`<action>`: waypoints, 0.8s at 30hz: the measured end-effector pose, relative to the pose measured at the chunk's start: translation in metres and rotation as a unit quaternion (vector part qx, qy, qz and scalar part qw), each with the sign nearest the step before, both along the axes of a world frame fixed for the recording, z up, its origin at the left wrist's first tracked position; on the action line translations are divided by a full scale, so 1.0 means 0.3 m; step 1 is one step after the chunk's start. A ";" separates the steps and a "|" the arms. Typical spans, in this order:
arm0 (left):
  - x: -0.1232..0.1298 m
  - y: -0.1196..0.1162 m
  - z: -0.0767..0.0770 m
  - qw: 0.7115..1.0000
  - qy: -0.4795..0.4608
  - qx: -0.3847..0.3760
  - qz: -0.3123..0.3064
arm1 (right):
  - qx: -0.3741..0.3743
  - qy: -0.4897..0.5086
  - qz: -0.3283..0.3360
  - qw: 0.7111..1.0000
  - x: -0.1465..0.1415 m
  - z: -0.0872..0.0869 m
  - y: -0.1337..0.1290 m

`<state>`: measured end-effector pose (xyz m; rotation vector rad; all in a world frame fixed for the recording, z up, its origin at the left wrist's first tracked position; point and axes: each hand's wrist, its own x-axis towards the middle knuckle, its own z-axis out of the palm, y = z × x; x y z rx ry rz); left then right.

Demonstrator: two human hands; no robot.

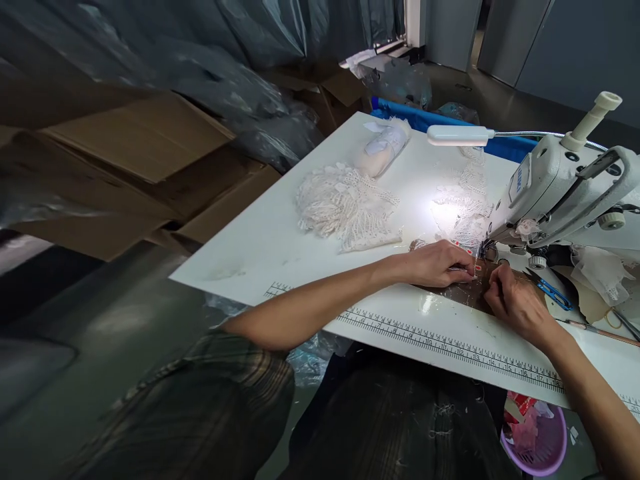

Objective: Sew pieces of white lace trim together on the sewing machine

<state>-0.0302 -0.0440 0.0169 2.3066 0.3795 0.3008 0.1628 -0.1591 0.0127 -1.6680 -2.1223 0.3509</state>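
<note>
My left hand (441, 264) lies just left of the sewing machine's needle area (484, 249), fingers curled and pinched together over a brown sheet (467, 297). A thin white bit shows at its fingertips, too small to name. To the right, my right hand (515, 301) is closed, thumb against the bent fingers, at the sheet's right part; whatever it holds is hidden. White lace (463, 217) lies under the lamp light behind my left hand and reaches toward the machine (555, 180). Blue thread snips (554, 292) rest beside my right hand.
A heap of white lace (340, 203) and a wrapped pale roll (385, 147) lie on the white table (240, 257). A lamp (460, 136) hangs above. A printed ruler (425, 338) follows the front edge. Cardboard boxes (140, 140) stand left; a purple basket (543, 453) is below.
</note>
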 end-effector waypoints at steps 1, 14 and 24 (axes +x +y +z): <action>0.000 -0.002 0.002 1.000 0.000 -0.004 -0.008 | -0.006 0.014 0.002 1.000 0.001 0.003 -0.004; -0.013 0.002 0.015 0.997 0.036 -0.052 0.049 | -0.014 0.166 0.034 0.985 -0.059 0.050 -0.031; -0.017 0.015 -0.023 0.997 -0.030 0.054 0.051 | 0.061 0.094 -0.130 0.985 0.000 -0.028 -0.023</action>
